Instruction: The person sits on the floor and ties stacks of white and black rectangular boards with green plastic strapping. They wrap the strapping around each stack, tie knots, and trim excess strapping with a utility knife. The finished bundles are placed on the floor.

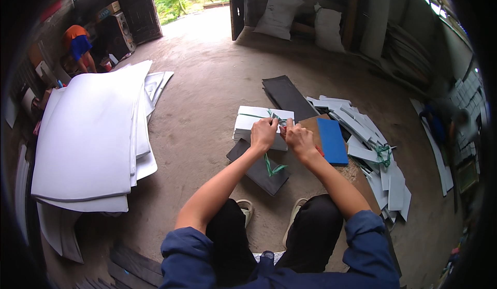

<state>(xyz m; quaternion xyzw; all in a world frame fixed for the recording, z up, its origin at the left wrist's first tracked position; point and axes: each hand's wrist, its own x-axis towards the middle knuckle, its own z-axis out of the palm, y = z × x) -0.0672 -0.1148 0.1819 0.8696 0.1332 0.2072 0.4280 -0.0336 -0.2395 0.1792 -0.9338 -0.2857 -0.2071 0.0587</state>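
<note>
A stack of white boards (251, 114) rests in front of me on a dark grey slab (252, 163), wrapped with green string (273, 170) whose loose end hangs down the near side. My left hand (263, 134) is closed on the string at the top of the stack. Close beside it, my right hand (300, 140) is closed too, fingertips at the string. A red tool shows around the right hand, in front of its fingers and below its palm; its kind is mostly hidden.
Loose white strips (362, 126) lie at right, with a green string bundle (383, 156) on them. A blue board (332, 141) and dark panels (287, 97) lie nearer. Large white sheets (90, 139) are piled at left. Another person (78, 48) bends at the far left.
</note>
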